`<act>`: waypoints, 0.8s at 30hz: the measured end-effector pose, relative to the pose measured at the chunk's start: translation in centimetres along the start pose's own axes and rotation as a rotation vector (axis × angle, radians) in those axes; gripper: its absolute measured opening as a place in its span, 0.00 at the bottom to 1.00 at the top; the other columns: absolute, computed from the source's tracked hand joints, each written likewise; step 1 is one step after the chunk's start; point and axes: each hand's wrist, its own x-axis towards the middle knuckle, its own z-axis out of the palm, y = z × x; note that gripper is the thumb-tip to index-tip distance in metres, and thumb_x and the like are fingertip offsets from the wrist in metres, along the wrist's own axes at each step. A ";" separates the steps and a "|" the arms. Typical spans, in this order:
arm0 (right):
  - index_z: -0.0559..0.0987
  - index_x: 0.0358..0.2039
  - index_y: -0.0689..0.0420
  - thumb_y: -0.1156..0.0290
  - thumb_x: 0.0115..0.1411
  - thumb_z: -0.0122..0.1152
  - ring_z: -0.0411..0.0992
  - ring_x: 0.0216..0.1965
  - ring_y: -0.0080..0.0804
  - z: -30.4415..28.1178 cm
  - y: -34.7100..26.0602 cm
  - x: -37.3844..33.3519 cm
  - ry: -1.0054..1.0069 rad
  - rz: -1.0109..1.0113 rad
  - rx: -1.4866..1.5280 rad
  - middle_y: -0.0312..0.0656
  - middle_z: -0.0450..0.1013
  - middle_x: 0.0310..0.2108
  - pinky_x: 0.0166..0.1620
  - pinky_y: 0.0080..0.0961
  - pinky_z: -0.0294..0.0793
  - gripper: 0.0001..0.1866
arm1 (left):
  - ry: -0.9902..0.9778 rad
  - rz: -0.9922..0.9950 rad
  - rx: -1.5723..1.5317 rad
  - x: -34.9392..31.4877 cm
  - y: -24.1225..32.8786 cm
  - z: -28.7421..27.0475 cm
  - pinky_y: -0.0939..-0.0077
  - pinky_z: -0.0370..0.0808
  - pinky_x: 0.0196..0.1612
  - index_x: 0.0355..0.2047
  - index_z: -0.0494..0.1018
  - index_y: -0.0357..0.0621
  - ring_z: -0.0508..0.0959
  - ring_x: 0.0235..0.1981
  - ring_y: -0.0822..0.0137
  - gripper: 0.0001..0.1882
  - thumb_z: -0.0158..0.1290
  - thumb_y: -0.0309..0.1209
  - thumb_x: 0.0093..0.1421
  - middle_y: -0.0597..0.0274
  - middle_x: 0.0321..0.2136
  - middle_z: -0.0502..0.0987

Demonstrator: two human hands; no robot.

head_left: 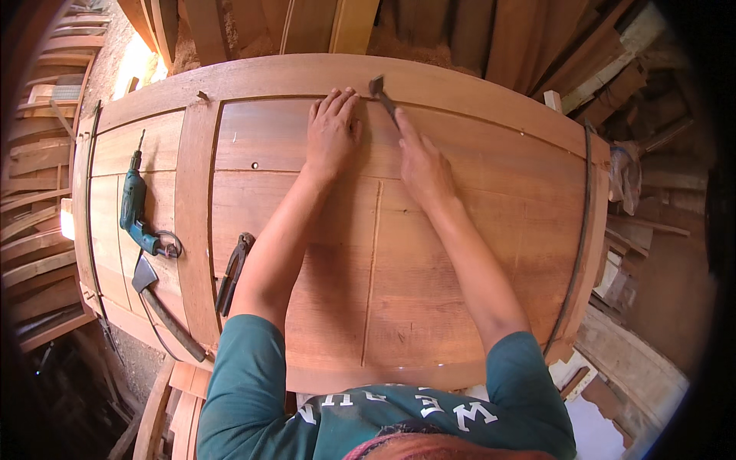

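A large wooden door panel [452,253] with a raised frame lies flat before me. My left hand [333,134] rests on it by the far rail, fingers stretched forward over the groove and the thumb at its right side. No object shows under it. My right hand [426,169] grips the handle of a hammer [381,92], whose dark head is at the far rail, just right of my left fingers. Pincers [234,272] lie beside my left forearm. The hammer's head is small and its exact shape is hard to make out.
On the panel's left part lie a teal power drill [134,203] with its cord and a hatchet [165,307]. Dark straps [586,230] cross both ends. Wooden pegs [202,96] stick up from the frame. Stacked curved boards [46,199] stand at left; planks [322,27] lean beyond the far edge.
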 end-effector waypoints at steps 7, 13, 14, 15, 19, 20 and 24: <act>0.66 0.74 0.45 0.70 0.74 0.52 0.79 0.49 0.60 -4.0 -2.3 -4.0 -0.089 0.065 0.022 0.60 0.77 0.53 0.48 0.51 0.78 0.29 | -0.081 -0.024 -0.185 -3.6 -1.2 -4.9 0.53 0.66 0.69 0.62 0.75 0.44 0.71 0.67 0.48 0.25 0.56 0.25 0.63 0.51 0.63 0.75; 0.68 0.72 0.54 0.72 0.70 0.60 0.73 0.48 0.57 -5.2 1.5 -16.3 -0.078 0.022 -0.094 0.56 0.74 0.48 0.52 0.47 0.75 0.31 | -0.066 -0.459 0.018 -17.9 0.4 -18.7 0.54 0.71 0.66 0.65 0.71 0.43 0.74 0.62 0.46 0.29 0.59 0.21 0.63 0.48 0.61 0.74; 0.68 0.72 0.54 0.72 0.70 0.60 0.72 0.49 0.56 -5.3 1.5 -18.0 -0.084 0.033 -0.158 0.55 0.73 0.49 0.54 0.47 0.74 0.31 | -0.078 -0.435 0.162 -20.4 0.0 -21.1 0.54 0.73 0.62 0.66 0.70 0.42 0.75 0.59 0.43 0.31 0.61 0.23 0.62 0.44 0.59 0.74; 0.68 0.72 0.54 0.72 0.70 0.61 0.71 0.51 0.56 -5.5 1.2 -18.8 -0.090 0.034 -0.217 0.55 0.72 0.50 0.55 0.47 0.74 0.31 | -0.113 -0.527 0.174 -23.6 -0.9 -22.5 0.53 0.71 0.64 0.65 0.71 0.40 0.74 0.60 0.43 0.31 0.62 0.24 0.61 0.43 0.58 0.74; 0.69 0.70 0.55 0.71 0.71 0.57 0.67 0.62 0.45 -5.1 -2.4 -19.6 -0.143 0.058 -0.164 0.50 0.68 0.58 0.66 0.46 0.72 0.28 | -0.327 -0.705 0.160 -28.2 -3.1 -25.0 0.54 0.75 0.57 0.58 0.75 0.36 0.78 0.53 0.45 0.26 0.65 0.27 0.59 0.41 0.50 0.78; 0.69 0.71 0.54 0.71 0.71 0.57 0.67 0.62 0.46 -4.6 -3.6 -19.2 -0.180 0.000 -0.107 0.50 0.68 0.58 0.66 0.46 0.72 0.28 | -0.373 -0.707 0.172 -27.2 -3.0 -25.3 0.55 0.77 0.53 0.56 0.76 0.35 0.80 0.49 0.46 0.25 0.66 0.28 0.59 0.41 0.47 0.79; 0.68 0.70 0.52 0.75 0.66 0.62 0.70 0.56 0.51 -1.5 -9.3 -18.6 -0.254 -0.348 0.193 0.52 0.69 0.53 0.60 0.47 0.73 0.32 | -0.426 -0.867 -0.190 -24.8 -2.1 -24.9 0.62 0.81 0.39 0.50 0.78 0.33 0.84 0.34 0.55 0.21 0.67 0.34 0.62 0.48 0.34 0.83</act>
